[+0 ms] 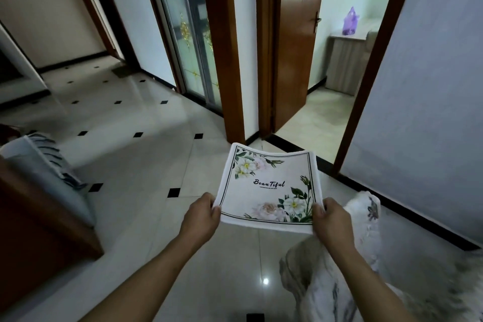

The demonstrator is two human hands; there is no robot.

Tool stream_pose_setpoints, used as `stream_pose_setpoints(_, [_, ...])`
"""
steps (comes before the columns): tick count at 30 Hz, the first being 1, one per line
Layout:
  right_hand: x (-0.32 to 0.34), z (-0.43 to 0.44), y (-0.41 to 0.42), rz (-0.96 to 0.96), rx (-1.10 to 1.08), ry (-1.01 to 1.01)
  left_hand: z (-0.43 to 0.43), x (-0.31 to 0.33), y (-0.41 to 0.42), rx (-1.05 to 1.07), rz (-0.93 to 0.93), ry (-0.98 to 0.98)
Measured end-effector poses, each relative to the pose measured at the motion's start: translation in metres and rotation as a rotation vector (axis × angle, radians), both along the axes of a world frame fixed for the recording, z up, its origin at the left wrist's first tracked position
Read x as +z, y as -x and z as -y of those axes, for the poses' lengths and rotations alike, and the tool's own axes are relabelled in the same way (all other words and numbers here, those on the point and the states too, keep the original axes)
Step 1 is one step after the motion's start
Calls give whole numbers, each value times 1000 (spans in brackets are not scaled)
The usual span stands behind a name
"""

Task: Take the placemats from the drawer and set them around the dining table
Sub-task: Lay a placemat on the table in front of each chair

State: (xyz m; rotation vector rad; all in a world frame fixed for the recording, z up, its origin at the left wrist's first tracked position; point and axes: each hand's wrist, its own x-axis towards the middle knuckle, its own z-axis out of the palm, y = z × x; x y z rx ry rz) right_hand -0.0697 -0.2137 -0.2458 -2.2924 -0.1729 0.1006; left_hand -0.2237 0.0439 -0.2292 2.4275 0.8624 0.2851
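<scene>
A white placemat [266, 188] printed with flowers and the word "Beautiful" is held flat in the air over the tiled floor. My left hand [201, 215] pinches its near left corner, and my right hand [330, 218] pinches its near right corner. The far edge of the mat curls up slightly. No dining table or drawer is in view.
A cushioned wooden seat [41, 191] stands at the left. A white marbled covered object [337, 269] sits low right under my right arm. Ahead are a glass sliding door [188, 26], an open wooden door [295, 42] into a room with a cabinet [345, 63], and a wall [431, 86] at right.
</scene>
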Motion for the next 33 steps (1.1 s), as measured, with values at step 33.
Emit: stream_pose_setpoints(33, [-5,6,-293,5,-992,26,-13,3,-583,-1053,2,27])
